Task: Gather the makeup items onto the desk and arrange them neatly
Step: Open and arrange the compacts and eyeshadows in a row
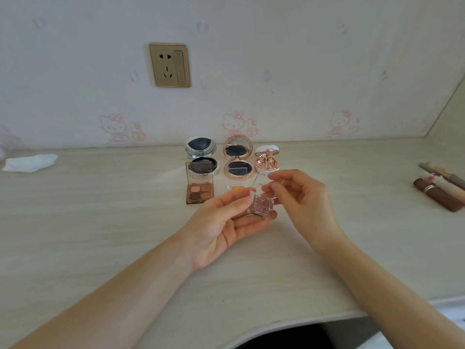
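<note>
We see several opened cases set out at the far middle of the desk (100, 222), close to the wall. A silver round compact (201, 153) stands open at the left of the group, dark in both halves. Just right of it a rose-gold round compact (237, 159) is open too, its lid upright with a mirror, its base holding a dark pan with a clear sheet lying on it. Farther right sits a small pink compact (267, 161), lid raised. Nearer us, in front of the silver one, a brown eyeshadow palette (200, 186) lies open with four pans in pink and brown tones. A small orange pan (236, 188) lies just behind the hands.

Our left hand (221, 230) is held palm up above the desk, its thumb and fingers pinching a small clear case (261, 207) that holds a pink glitter shadow. Our right hand (302, 200) pinches the case's clear lid (266, 183), which stands swung up.

At the far right edge lie a few lipstick tubes (437, 191); at the far left, a white tissue (30, 162).
</note>
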The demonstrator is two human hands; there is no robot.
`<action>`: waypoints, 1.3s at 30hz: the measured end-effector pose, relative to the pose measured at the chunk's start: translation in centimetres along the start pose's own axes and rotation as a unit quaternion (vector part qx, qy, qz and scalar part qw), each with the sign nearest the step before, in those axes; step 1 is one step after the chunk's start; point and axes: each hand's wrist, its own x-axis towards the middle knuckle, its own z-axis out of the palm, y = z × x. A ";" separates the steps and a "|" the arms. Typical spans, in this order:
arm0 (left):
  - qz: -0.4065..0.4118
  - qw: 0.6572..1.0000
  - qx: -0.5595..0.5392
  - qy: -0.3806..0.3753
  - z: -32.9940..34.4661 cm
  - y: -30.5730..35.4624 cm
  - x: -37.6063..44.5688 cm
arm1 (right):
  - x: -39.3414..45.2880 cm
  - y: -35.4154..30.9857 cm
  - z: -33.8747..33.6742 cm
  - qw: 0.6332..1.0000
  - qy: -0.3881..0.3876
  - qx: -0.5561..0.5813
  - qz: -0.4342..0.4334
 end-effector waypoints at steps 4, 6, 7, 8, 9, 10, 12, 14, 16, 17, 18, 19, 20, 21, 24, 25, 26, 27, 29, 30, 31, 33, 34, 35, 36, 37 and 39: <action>0.144 0.941 0.290 0.101 0.5 -0.7 -0.3 | 0.0 0.3 0.1 1.000 0.003 -0.022 -0.008; 0.218 0.873 0.417 0.125 0.5 -1.3 -0.4 | 0.1 0.4 0.0 0.999 0.008 -0.045 -0.011; 0.242 0.839 0.470 0.129 0.5 -1.5 -0.4 | 0.2 0.5 -0.1 0.998 0.009 -0.055 -0.012; 0.259 0.799 0.527 0.130 0.4 -1.6 -0.5 | 0.2 0.6 -0.1 0.998 0.010 -0.064 -0.013; 0.269 0.753 0.586 0.129 0.3 -1.7 -0.5 | 0.2 0.6 -0.2 0.997 0.010 -0.071 -0.011; 0.277 0.709 0.636 0.124 0.2 -1.6 -0.5 | 0.2 0.7 -0.2 0.997 0.010 -0.079 -0.006; 0.300 0.643 0.695 0.122 0.1 -1.6 -0.5 | 0.2 0.9 -0.3 0.995 0.007 -0.094 0.007; 0.319 0.611 0.714 0.127 0.3 -1.4 -0.3 | 0.4 0.9 -0.7 0.995 -0.001 -0.099 0.026; 0.339 0.574 0.737 0.111 0.6 -1.2 0.0 | 0.9 0.8 -1.3 0.992 -0.020 -0.121 0.032; 0.349 0.547 0.756 0.095 0.8 -1.1 0.3 | 1.3 0.8 -1.6 0.989 -0.035 -0.136 0.034; 0.354 0.511 0.779 0.077 0.9 -0.9 0.6 | 1.6 0.8 -2.0 0.987 -0.051 -0.147 0.037; 0.355 0.471 0.805 0.058 1.1 -0.9 0.9 | 2.0 0.8 -2.3 0.985 -0.064 -0.156 0.041; 0.349 0.436 0.828 0.043 1.2 -0.8 1.3 | 2.3 0.9 -2.5 0.982 -0.076 -0.169 0.045; 0.345 0.414 0.842 0.034 1.4 -0.8 1.6 | 2.7 1.0 -2.8 0.978 -0.087 -0.185 0.047; 0.333 0.396 0.855 0.027 1.9 -0.9 2.6 | 3.7 1.5 -3.2 0.970 -0.102 -0.215 0.046; 0.329 0.392 0.859 0.026 2.1 -1.0 3.0 | 4.0 1.7 -3.3 0.969 -0.104 -0.222 0.044; 0.318 0.390 0.864 0.024 2.3 -1.1 3.4 | 4.4 1.8 -3.5 0.966 -0.105 -0.233 0.039; 0.304 0.392 0.868 0.022 2.3 -1.3 3.8 | 4.8 1.9 -3.6 0.963 -0.109 -0.246 0.033; 0.277 0.386 0.880 0.022 2.3 -1.5 4.5 | 5.4 2.1 -3.8 0.954 -0.116 -0.274 0.019; 0.268 0.381 0.885 0.023 2.2 -1.5 4.8 | 5.7 2.2 -3.8 0.952 -0.119 -0.283 0.014; 0.263 0.377 0.888 0.026 2.2 -1.6 5.0 | 5.9 2.3 -3.8 0.951 -0.122 -0.286 0.011; 0.256 0.373 0.891 0.034 2.1 -1.6 5.4 | 6.2 2.5 -3.8 0.951 -0.124 -0.284 0.009; 0.255 0.372 0.892 0.038 2.0 -1.6 5.6 | 6.4 2.7 -3.8 0.951 -0.122 -0.283 0.009; 0.256 0.381 0.888 0.042 2.0 -1.5 5.8 | 6.5 2.9 -3.8 0.952 -0.118 -0.281 0.008; 0.256 0.388 0.884 0.047 2.0 -1.4 5.9 | 6.7 3.0 -3.8 0.954 -0.113 -0.277 0.009; 0.253 0.389 0.884 0.049 2.1 -1.3 5.9 | 6.9 3.2 -3.9 0.956 -0.109 -0.273 0.013; 0.276 0.381 0.881 0.047 2.1 -1.1 6.1 | 7.4 3.4 -4.0 0.956 -0.103 -0.272 0.026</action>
